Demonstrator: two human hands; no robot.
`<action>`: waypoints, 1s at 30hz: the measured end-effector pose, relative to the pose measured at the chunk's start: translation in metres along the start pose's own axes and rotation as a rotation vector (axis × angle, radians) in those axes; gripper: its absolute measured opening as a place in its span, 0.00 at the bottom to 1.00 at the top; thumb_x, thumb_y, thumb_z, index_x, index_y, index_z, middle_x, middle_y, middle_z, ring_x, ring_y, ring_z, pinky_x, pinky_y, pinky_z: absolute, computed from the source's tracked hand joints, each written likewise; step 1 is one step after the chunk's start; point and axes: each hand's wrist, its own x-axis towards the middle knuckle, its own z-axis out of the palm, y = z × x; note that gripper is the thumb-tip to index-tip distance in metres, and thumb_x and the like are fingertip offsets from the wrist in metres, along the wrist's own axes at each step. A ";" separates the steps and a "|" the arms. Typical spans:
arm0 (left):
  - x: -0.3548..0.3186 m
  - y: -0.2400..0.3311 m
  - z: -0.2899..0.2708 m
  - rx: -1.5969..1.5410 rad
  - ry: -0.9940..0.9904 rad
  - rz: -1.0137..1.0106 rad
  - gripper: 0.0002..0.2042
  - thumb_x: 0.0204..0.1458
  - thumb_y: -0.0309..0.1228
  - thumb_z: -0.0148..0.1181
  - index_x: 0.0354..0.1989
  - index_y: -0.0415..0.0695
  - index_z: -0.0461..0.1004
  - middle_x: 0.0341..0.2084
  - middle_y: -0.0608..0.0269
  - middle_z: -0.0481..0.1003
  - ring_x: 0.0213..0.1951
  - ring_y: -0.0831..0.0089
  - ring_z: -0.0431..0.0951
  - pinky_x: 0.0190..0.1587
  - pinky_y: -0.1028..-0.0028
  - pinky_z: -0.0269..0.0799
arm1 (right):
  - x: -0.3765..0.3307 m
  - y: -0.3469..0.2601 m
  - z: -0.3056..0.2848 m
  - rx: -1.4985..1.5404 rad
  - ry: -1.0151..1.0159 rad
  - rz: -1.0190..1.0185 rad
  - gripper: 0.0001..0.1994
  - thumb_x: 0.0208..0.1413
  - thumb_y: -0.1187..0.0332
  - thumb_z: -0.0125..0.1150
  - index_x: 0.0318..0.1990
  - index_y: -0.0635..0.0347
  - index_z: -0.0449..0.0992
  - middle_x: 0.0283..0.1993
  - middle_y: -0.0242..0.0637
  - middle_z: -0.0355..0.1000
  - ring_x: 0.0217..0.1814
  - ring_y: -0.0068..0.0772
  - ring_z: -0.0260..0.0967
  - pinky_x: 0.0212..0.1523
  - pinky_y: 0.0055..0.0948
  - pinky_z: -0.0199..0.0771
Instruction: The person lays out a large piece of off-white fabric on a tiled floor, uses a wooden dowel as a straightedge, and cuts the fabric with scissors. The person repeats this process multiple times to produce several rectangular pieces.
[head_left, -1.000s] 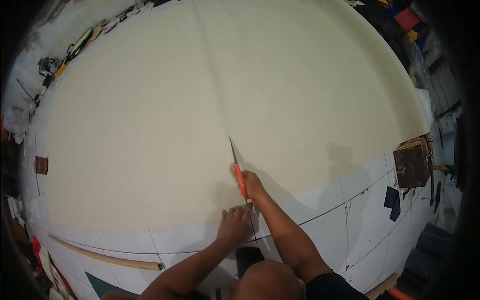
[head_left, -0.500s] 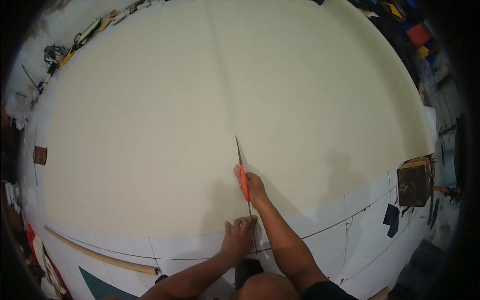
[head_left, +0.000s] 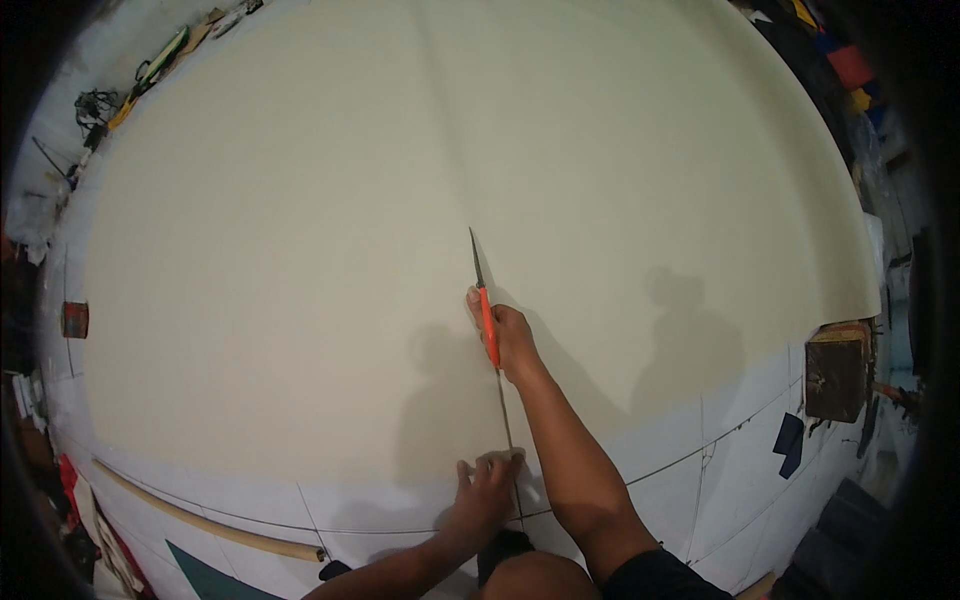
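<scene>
The pale sheet (head_left: 260, 250) lies over the tiled floor (head_left: 655, 510), its right side curling up a little. The right hand (head_left: 514, 335) grips the scissors (head_left: 489, 325) by their orange handles, fingers closed around them, with the thumb side toward the sheet's left edge. The scissors are at the sheet, nearer its near edge than its far one, about midway between the sides, blades pointing toward the far edge. Behind them a dark slit (head_left: 505, 412) runs to the near edge. There the left hand (head_left: 484, 502) rests beside the slit, fingers bent and slightly apart; whether they pinch the sheet I cannot tell. A faint crease (head_left: 447, 100) comes down from the far edge, ahead of the blades.

Along the floor before the near edge lies a tan strip (head_left: 210, 522), with a green piece (head_left: 215, 575) nearer the person. A reddish tin (head_left: 75, 320) stands just beside the left edge. By the near right corner sits a dark box (head_left: 838, 375), a navy scrap (head_left: 789, 445) near it.
</scene>
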 end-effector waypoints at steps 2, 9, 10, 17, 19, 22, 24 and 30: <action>0.001 0.001 0.001 0.031 -0.043 -0.005 0.34 0.53 0.37 0.56 0.68 0.42 0.52 0.54 0.46 0.62 0.61 0.48 0.61 0.60 0.34 0.54 | 0.014 -0.010 0.004 0.000 -0.023 -0.008 0.34 0.47 0.27 0.56 0.18 0.52 0.63 0.16 0.25 0.57 0.17 0.21 0.54 0.18 0.24 0.55; 0.002 0.002 0.000 -0.004 0.100 0.010 0.34 0.47 0.30 0.57 0.67 0.46 0.57 0.50 0.51 0.64 0.55 0.54 0.66 0.56 0.40 0.63 | 0.099 -0.080 0.005 -0.054 0.016 -0.046 0.36 0.45 0.24 0.54 0.18 0.53 0.61 0.17 0.30 0.58 0.17 0.26 0.56 0.20 0.30 0.61; 0.003 0.002 0.001 -0.017 0.101 0.003 0.34 0.47 0.31 0.57 0.67 0.46 0.56 0.50 0.51 0.64 0.55 0.54 0.66 0.56 0.40 0.63 | 0.102 -0.080 0.006 -0.070 0.034 -0.068 0.37 0.44 0.24 0.54 0.18 0.53 0.61 0.17 0.30 0.59 0.17 0.27 0.56 0.20 0.31 0.61; 0.004 -0.001 0.018 0.010 0.073 -0.029 0.35 0.49 0.33 0.55 0.69 0.48 0.53 0.51 0.52 0.64 0.58 0.54 0.65 0.57 0.36 0.61 | 0.131 -0.088 0.016 -0.130 0.031 -0.079 0.39 0.44 0.23 0.53 0.18 0.59 0.65 0.20 0.36 0.62 0.22 0.31 0.61 0.26 0.36 0.65; 0.003 -0.004 0.021 -0.006 0.023 -0.018 0.35 0.50 0.33 0.55 0.69 0.49 0.53 0.52 0.52 0.64 0.58 0.54 0.65 0.57 0.36 0.61 | 0.153 -0.106 0.014 -0.139 -0.002 -0.041 0.42 0.44 0.23 0.50 0.21 0.64 0.69 0.24 0.43 0.67 0.28 0.39 0.66 0.32 0.40 0.68; 0.006 -0.001 0.020 0.009 -0.008 -0.001 0.37 0.50 0.35 0.56 0.70 0.50 0.50 0.54 0.52 0.63 0.58 0.53 0.65 0.57 0.35 0.60 | 0.183 -0.127 0.014 -0.165 0.053 -0.028 0.48 0.45 0.22 0.45 0.28 0.72 0.76 0.29 0.54 0.74 0.37 0.53 0.74 0.41 0.45 0.71; 0.008 0.000 0.020 0.015 -0.024 0.001 0.39 0.50 0.37 0.56 0.71 0.51 0.48 0.55 0.51 0.63 0.57 0.51 0.65 0.57 0.35 0.61 | 0.196 -0.126 0.012 -0.206 0.127 -0.100 0.48 0.44 0.21 0.46 0.27 0.72 0.76 0.28 0.52 0.74 0.36 0.51 0.75 0.40 0.45 0.72; 0.041 -0.034 -0.048 -0.327 -0.056 -0.142 0.41 0.49 0.46 0.60 0.70 0.48 0.50 0.52 0.44 0.66 0.53 0.48 0.69 0.54 0.48 0.69 | 0.188 -0.132 0.024 -0.038 -0.016 -0.032 0.37 0.46 0.26 0.54 0.17 0.57 0.65 0.17 0.34 0.60 0.19 0.28 0.57 0.23 0.33 0.61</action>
